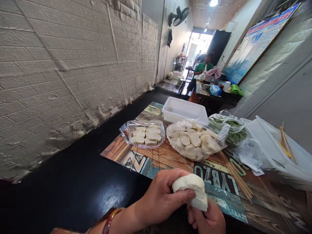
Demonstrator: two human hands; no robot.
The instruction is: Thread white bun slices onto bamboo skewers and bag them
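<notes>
My left hand (pixel 165 196) is closed round two white steamed bun slices (pixel 191 187), pinched between thumb and fingers near the front of the table. Just below them, my right hand (pixel 207 216) is closed, its fingertips up against the lower slice. What it grips, if anything, is hidden. Ahead, a clear plastic bag (pixel 177 148) bulges with many more slices. To its left, several slices (pixel 146 134) lie in rows on clear plastic, with thin wooden skewers (pixel 153 157) sticking out toward me. A bundle of bare skewers (pixel 237 177) lies to the right.
Behind the bags stands a white plastic tub (pixel 184 109). On the right are a bag of greens (pixel 230 128), green-handled scissors (pixel 237 167) and a white bin (pixel 280 143) with skewers in it. A brick-pattern wall (pixel 73 65) runs along the left. Farther back, a person in green (pixel 200 66) sits at another table.
</notes>
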